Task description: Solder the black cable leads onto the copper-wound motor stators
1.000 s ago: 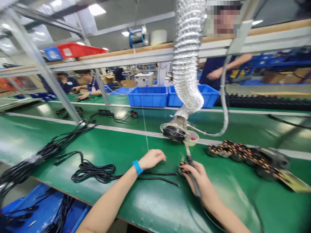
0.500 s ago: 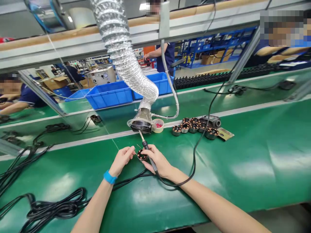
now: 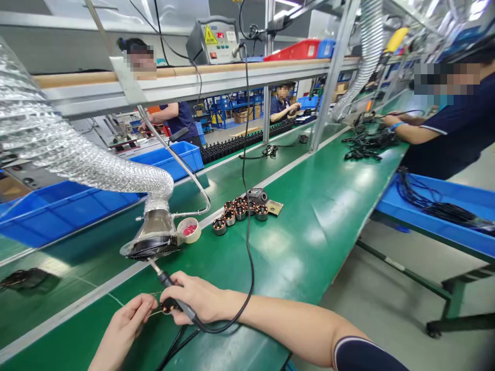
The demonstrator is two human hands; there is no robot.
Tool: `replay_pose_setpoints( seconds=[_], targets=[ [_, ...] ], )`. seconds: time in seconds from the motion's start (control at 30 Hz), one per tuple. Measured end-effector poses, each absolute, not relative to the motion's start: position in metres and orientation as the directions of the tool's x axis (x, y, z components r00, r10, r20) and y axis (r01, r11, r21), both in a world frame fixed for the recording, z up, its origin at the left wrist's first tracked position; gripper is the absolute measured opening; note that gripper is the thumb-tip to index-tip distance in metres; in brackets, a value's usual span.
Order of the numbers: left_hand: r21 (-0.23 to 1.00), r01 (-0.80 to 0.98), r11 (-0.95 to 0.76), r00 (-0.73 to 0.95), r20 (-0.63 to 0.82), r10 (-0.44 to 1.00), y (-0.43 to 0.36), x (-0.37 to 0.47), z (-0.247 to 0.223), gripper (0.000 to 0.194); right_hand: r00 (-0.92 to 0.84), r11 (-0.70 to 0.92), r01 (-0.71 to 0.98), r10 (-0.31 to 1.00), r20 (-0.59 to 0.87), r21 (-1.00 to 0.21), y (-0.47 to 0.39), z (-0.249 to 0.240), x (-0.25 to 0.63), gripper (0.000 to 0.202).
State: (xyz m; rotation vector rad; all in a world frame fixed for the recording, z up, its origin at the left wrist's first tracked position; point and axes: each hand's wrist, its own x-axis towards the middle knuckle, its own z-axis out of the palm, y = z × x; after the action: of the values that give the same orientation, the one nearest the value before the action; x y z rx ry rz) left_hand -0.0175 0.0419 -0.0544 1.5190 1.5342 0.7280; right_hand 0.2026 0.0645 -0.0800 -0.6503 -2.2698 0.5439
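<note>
My right hand (image 3: 197, 299) is closed around the grip of a soldering iron (image 3: 176, 294), whose metal tip points up and left toward the fume hood. The same hand's fingers hold a small motor stator (image 3: 167, 306) with copper windings, mostly hidden behind them. Close to its left side, my left hand (image 3: 131, 319) pinches a thin wire (image 3: 155, 313) between thumb and fingertips. Another fine strand shows just above the fingers. From the iron's rear end a black cord (image 3: 247, 257) loops up toward the shelf.
A fume hood (image 3: 154, 237) on a silver duct hangs just beyond my hands, beside a tape roll (image 3: 196, 232). Several stators (image 3: 240, 210) stand farther right by a grey iron stand (image 3: 257, 195). Blue bins (image 3: 69, 206) line the back. A co-worker (image 3: 456, 113) sits at right.
My view has swung right, so the hands and hood appear farther left and lower. Both hands keep their hold on the soldering iron, stator and wire.
</note>
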Motion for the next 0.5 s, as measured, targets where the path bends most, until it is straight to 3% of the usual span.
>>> replay_pose_setpoints(
  seconds=[0.17, 0.33, 0.5],
  targets=[
    [0.888, 0.452, 0.087, 0.055, -0.125, 0.991, 0.033, 0.006, -0.041, 0.046, -0.655, 0.726, 0.161, 0.585, 0.478, -0.669, 0.062, -0.071, 0.216, 0.048],
    [0.896, 0.444, 0.017, -0.126, 0.044, 0.991, 0.042, -0.005, -0.046, 0.035, -0.643, 0.697, 0.106, 0.592, 0.485, -0.710, 0.068, -0.073, 0.213, 0.047],
    [0.907, 0.420, 0.011, -0.019, -0.003, 1.000, 0.041, -0.017, -0.055, 0.029, -0.620, 0.718, 0.129, 0.596, 0.510, -0.684, 0.067, -0.076, 0.207, 0.035]
  ],
)
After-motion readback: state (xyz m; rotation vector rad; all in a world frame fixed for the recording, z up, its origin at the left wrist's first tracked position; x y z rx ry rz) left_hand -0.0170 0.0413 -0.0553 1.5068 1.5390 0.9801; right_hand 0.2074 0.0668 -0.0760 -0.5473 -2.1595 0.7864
